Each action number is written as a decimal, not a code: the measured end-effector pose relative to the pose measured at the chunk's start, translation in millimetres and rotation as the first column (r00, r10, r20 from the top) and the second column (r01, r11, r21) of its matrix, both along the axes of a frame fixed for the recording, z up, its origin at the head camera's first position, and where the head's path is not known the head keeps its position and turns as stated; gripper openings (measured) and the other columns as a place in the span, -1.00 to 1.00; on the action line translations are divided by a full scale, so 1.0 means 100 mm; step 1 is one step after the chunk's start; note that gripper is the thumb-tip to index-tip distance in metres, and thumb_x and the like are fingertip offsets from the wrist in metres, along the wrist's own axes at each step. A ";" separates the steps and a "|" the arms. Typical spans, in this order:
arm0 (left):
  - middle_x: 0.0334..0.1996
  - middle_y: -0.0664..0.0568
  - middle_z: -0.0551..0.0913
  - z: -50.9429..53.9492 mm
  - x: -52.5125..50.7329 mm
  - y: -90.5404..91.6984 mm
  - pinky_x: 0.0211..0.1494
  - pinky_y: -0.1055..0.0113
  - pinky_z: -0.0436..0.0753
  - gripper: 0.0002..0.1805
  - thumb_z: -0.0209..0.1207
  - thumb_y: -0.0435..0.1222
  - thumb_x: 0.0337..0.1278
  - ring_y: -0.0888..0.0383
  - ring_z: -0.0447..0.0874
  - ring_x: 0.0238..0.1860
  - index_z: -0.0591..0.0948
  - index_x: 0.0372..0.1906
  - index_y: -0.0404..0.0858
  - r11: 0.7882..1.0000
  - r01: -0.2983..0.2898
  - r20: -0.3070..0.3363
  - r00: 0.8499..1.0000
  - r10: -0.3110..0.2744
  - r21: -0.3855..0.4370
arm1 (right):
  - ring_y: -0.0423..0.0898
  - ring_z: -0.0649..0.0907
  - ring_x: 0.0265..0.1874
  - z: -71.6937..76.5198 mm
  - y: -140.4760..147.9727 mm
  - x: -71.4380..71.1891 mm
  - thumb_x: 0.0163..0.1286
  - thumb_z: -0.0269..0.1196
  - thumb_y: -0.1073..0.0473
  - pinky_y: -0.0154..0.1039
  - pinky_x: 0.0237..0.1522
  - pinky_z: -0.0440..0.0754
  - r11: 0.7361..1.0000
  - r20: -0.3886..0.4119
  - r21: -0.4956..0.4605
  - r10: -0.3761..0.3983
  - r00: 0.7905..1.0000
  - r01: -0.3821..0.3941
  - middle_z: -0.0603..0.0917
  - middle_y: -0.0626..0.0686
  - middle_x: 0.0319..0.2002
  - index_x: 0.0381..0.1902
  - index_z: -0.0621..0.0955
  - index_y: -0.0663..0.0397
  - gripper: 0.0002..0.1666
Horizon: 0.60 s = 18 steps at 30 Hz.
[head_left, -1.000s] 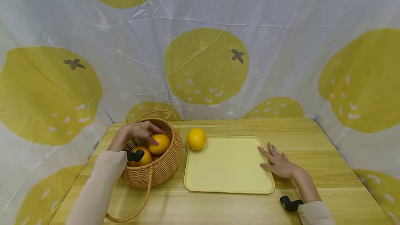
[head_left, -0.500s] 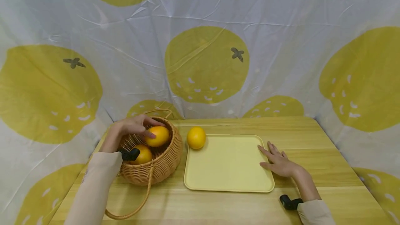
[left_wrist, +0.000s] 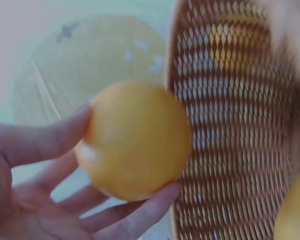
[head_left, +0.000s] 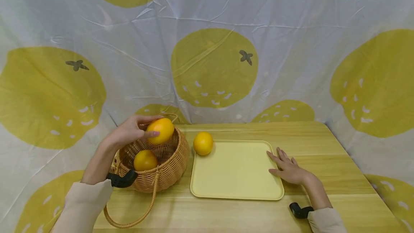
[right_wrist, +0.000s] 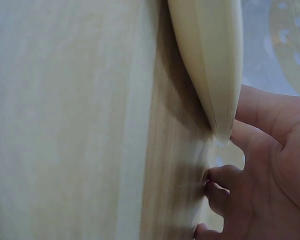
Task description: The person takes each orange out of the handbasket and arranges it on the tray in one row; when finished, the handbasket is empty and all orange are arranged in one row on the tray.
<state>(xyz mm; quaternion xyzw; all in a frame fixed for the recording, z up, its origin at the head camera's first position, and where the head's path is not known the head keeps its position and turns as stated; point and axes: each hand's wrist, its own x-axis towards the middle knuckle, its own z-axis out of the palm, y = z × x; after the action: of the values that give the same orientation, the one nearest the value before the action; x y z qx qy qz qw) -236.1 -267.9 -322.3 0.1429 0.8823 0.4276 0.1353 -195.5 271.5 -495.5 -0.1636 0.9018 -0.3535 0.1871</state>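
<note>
An orange (head_left: 160, 131) is held by my left hand (head_left: 130, 131) just above the wicker basket (head_left: 171, 173); thumb and fingers wrap its sides, as the left wrist view shows with the held orange (left_wrist: 137, 142) beside the basket's woven wall (left_wrist: 230, 145). Inside the basket lies another orange (head_left: 145, 160). A third orange (head_left: 203, 143) sits at the far left corner of the pale yellow tray (head_left: 237, 170). My right hand (head_left: 289, 170) rests at the tray's right edge, fingers spread, thumb and index touching the rim; the right wrist view shows the tray's edge (right_wrist: 210, 65) against these fingers.
The basket's front handle (head_left: 150, 208) droops onto the wooden table (head_left: 226, 216) on the near side, while its rear handle (head_left: 171, 114) stands up at the back. Behind the table hangs a white curtain (head_left: 284, 56) printed with yellow fruit.
My left hand has gripped the orange and lifted it up from inside the basket to above its rim. The right hand and the tray have stayed where they were.
</note>
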 end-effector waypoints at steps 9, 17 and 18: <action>0.42 -0.29 0.50 0.01 0.23 0.53 -0.14 0.43 0.67 -0.32 0.34 -0.28 0.34 -0.10 0.69 0.12 0.44 0.52 -0.17 0.981 -0.111 -0.114 0.985 0.129 0.156 | 0.49 -0.37 0.58 0.00 -0.01 0.01 0.61 0.15 -0.04 0.58 0.37 -0.56 1.000 0.006 -0.005 -0.002 1.000 0.002 -0.38 0.50 0.61 0.66 0.06 0.19 -0.11; 0.40 -0.19 0.55 -0.30 0.21 1.24 -0.09 0.34 0.68 -0.35 0.37 -0.28 0.30 -0.19 0.67 0.24 0.50 0.48 -0.01 0.945 -0.225 -0.134 0.956 0.261 0.238 | 0.48 -0.38 0.58 0.02 -0.01 0.01 0.61 0.15 -0.04 0.57 0.37 -0.57 1.000 0.008 -0.008 -0.004 1.000 0.005 -0.38 0.50 0.61 0.66 0.06 0.20 -0.10; 0.44 -0.16 0.52 -0.36 0.20 1.32 -0.06 0.29 0.72 -0.35 0.37 -0.29 0.29 -0.21 0.64 0.28 0.51 0.47 -0.01 0.938 -0.231 -0.124 0.955 0.270 0.259 | 0.49 -0.38 0.58 0.02 -0.01 0.01 0.61 0.15 -0.04 0.58 0.37 -0.57 1.000 0.007 -0.007 -0.004 1.000 0.004 -0.38 0.50 0.61 0.66 0.06 0.20 -0.10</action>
<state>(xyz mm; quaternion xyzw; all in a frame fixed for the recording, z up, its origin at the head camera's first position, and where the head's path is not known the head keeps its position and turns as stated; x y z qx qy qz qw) -215.7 -135.7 -358.2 0.0777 0.8426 0.5328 -0.0090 -194.2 270.2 -493.5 -0.1612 0.9002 -0.3577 0.1890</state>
